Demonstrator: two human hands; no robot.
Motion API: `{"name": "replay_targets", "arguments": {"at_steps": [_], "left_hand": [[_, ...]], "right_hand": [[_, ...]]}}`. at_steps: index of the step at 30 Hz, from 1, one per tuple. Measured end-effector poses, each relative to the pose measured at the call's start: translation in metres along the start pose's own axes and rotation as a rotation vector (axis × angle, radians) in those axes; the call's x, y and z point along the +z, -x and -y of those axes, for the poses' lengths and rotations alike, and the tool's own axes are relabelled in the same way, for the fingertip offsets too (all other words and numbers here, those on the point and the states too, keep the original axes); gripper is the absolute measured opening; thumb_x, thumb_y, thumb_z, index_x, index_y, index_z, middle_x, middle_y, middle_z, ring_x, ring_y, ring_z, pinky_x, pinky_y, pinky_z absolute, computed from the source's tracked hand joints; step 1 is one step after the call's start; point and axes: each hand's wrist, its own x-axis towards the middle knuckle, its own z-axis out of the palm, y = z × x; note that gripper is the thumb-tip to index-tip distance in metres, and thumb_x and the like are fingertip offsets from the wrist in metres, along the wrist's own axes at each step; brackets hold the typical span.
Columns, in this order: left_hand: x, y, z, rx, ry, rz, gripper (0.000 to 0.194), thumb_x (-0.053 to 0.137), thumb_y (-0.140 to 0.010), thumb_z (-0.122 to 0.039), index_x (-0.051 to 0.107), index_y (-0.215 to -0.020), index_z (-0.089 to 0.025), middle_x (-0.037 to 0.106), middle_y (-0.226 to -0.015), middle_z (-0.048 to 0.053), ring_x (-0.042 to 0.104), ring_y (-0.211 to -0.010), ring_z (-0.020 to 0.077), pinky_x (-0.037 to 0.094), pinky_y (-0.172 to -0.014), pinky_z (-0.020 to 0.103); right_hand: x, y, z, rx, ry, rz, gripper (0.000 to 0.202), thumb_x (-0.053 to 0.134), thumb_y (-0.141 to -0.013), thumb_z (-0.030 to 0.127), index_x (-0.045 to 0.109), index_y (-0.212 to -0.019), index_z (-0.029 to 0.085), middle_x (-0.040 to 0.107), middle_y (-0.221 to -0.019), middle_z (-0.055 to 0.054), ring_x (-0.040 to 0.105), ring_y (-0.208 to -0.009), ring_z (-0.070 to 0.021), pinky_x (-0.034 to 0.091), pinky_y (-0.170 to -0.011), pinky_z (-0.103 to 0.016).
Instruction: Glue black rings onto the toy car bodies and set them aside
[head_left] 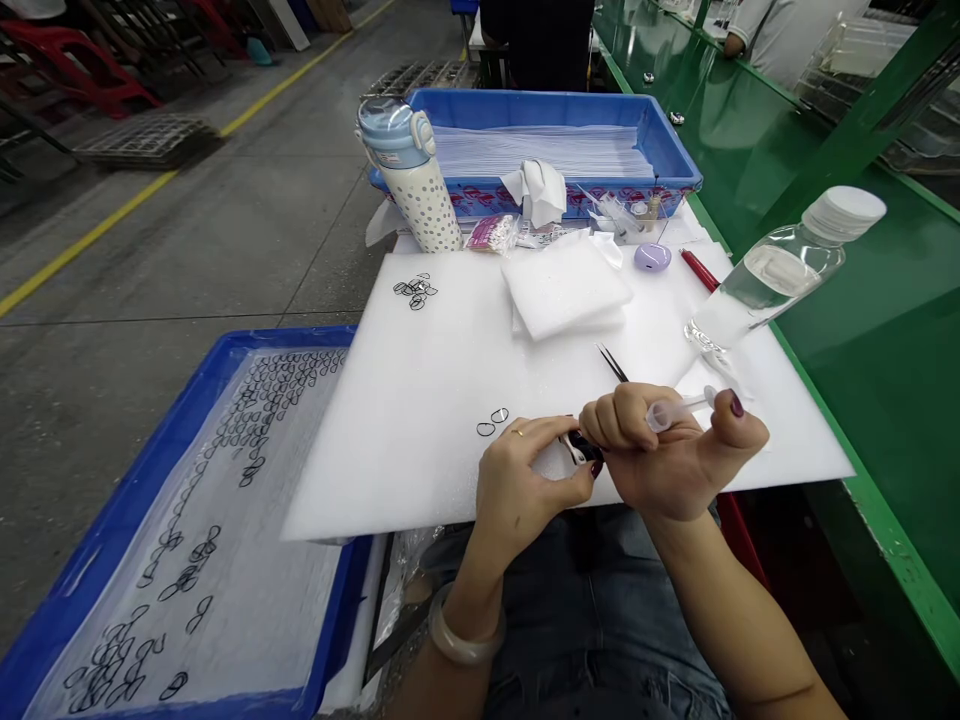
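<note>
My left hand [521,480] pinches a small black-and-white part [579,448] between thumb and fingers, low over the front of a white foam sheet [405,420]. Close beside it, my right hand [667,455] wraps its fingers round a clear plastic syringe [667,412]. The thumb is at the plunger's end, and the syringe's tip is hidden behind the fingers, near the part. Two thin black rings [486,429] lie on the foam left of my hands. Black tweezers [613,363] rest just beyond my right hand.
A pile of black rings [416,290] lies at the far left of the foam. White foam pads [566,285], a dotted bottle [420,200], a clear bottle [765,290] and a red pen [699,270] stand or lie around. Blue trays [225,350] flank the left and back.
</note>
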Motion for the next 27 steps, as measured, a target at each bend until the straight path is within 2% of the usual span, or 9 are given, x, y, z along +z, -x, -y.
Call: {"name": "replay_targets", "arguments": {"at_steps": [21,25,27], "left_hand": [[0.000,0.000,0.000,0.028,-0.024,-0.011,0.033,0.073,-0.065,-0.015,0.076,-0.096,-0.023,0.078,-0.096,0.002,0.070,-0.090,0.0236,0.057,-0.082,0.039],[0.000,0.001,0.000,0.030,-0.029,0.000,0.031,0.074,-0.066,-0.016,0.075,-0.096,-0.023,0.078,-0.098,0.002,0.070,-0.091,0.0236,0.056,-0.082,0.040],[-0.001,0.002,0.002,0.052,-0.046,0.023,0.032,0.075,-0.066,-0.016,0.074,-0.097,-0.023,0.078,-0.100,0.002,0.069,-0.093,0.0240,0.056,-0.084,0.041]], "right_hand": [[0.005,0.005,-0.003,-0.086,0.127,-0.112,0.060,0.042,-0.082,0.071,0.030,-0.049,0.022,0.021,-0.044,0.003,0.023,-0.043,-0.0113,0.021,-0.046,-0.029],[0.011,0.010,0.011,-0.033,0.244,-0.073,0.059,0.048,-0.081,0.071,0.035,-0.050,0.022,0.026,-0.047,0.003,0.025,-0.046,-0.0124,0.022,-0.048,-0.030],[0.011,0.001,0.021,-0.048,0.307,-0.030,0.060,0.048,-0.082,0.074,0.041,-0.051,0.022,0.031,-0.050,0.001,0.031,-0.050,-0.0142,0.027,-0.051,-0.031]]}}
